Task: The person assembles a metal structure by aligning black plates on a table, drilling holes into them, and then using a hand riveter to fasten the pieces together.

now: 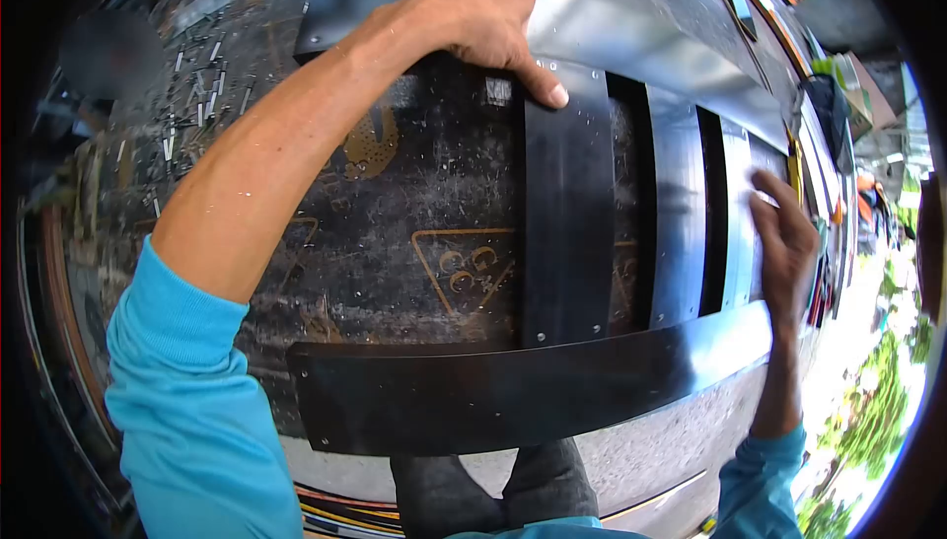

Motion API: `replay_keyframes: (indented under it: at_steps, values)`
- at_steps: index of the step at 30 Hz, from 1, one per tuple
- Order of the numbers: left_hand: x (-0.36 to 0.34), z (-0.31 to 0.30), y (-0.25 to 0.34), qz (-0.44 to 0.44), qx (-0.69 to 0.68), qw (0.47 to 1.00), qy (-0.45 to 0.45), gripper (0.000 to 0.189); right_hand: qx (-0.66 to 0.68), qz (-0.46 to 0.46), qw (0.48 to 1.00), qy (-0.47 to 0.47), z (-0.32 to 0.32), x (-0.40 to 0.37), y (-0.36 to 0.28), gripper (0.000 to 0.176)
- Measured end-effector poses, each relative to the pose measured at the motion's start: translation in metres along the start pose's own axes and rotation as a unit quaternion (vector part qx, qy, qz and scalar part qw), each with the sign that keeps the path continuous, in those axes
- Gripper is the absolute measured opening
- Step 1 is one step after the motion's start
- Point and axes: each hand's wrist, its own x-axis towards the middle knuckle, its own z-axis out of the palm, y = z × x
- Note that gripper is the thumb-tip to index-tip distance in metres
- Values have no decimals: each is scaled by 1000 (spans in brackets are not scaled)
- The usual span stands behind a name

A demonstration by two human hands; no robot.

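Note:
A dark metal frame lies flat, with a far rail (631,31), a near rail (493,396) and several crosspieces, one of them a wide dark slat (567,204). My left hand (488,21) rests spread on the far rail. Its fingers reach over the back edge, while the thumb points down onto the top end of the wide slat. At the frame's right end, my right hand (786,238) is beside the last bright slat (737,214). Its fingers are loosely bent and apart, with nothing visible in them. Small rivets or screws show at the slat ends.
Under the frame is a scuffed dark board (424,194) with orange stencilled marks. Thin metal pins (209,95) lie scattered at the left, near clear scraps (202,8). A phone-like dark object (740,8) sits at the far right. Long strips (350,514) lie on the floor.

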Motion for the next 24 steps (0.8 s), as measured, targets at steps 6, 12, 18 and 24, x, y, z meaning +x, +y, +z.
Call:
replay_keyframes:
  at_steps: [6,12,18,24]
  values:
    - [14,-35,2,-11,-114,978,-175,154,-108,-68,990,-65,139,-19,-114,100]
    - [24,-23,-37,45,-222,970,-87,126,-127,-60,988,-56,142,-16,-110,92]
    - [30,-17,-51,65,-319,944,-60,46,-100,-59,993,-32,143,-16,-109,88]
    - [34,-18,-51,70,-298,950,-63,46,-88,-73,993,-3,146,-13,-104,87]
